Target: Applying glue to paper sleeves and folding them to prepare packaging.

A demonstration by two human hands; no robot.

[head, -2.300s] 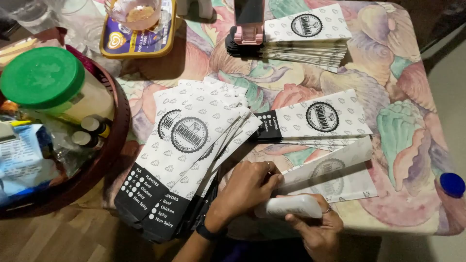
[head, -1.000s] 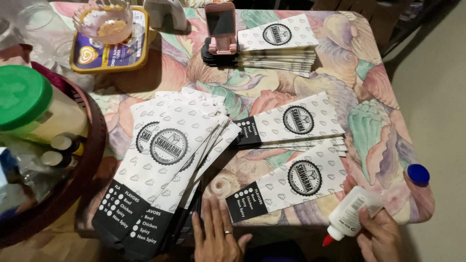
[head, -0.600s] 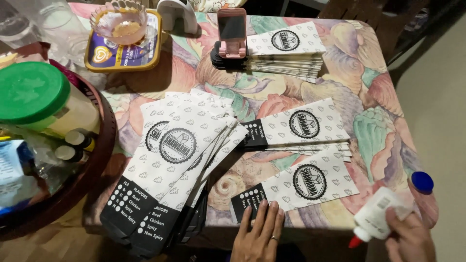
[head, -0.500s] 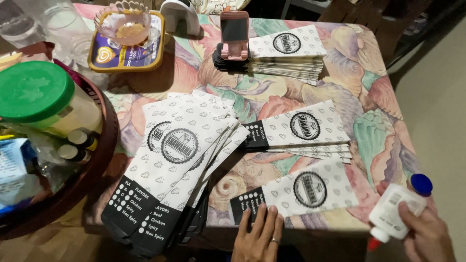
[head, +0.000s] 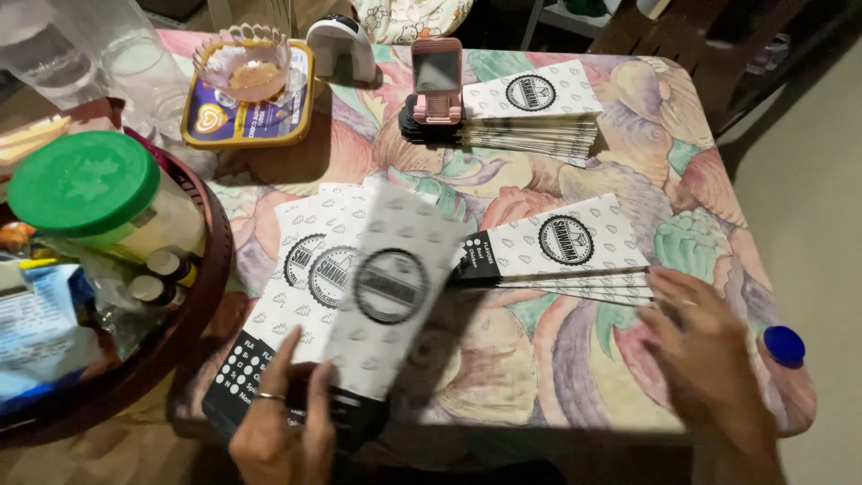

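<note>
Floral tablecloth (head: 539,359) under me, my left hand (head: 283,431) pinches a blurred paper bag (head: 391,296) above the stack (head: 296,296), best kept flat, while my right hand (head: 709,359) hovers empty, fingers spread.

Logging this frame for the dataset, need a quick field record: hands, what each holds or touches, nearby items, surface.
left hand: lifts one white paper sleeve by its black end, motion-blurred
right hand: open, empty, blurred, fingertips near the right stack of sleeves
flat pile: more sleeves under the lifted one
far stack: sleeves with a pink phone standing against them
blue cap: at the table's right edge
surface: floral tablecloth
left side: green-lidded jar in a round tray
</note>
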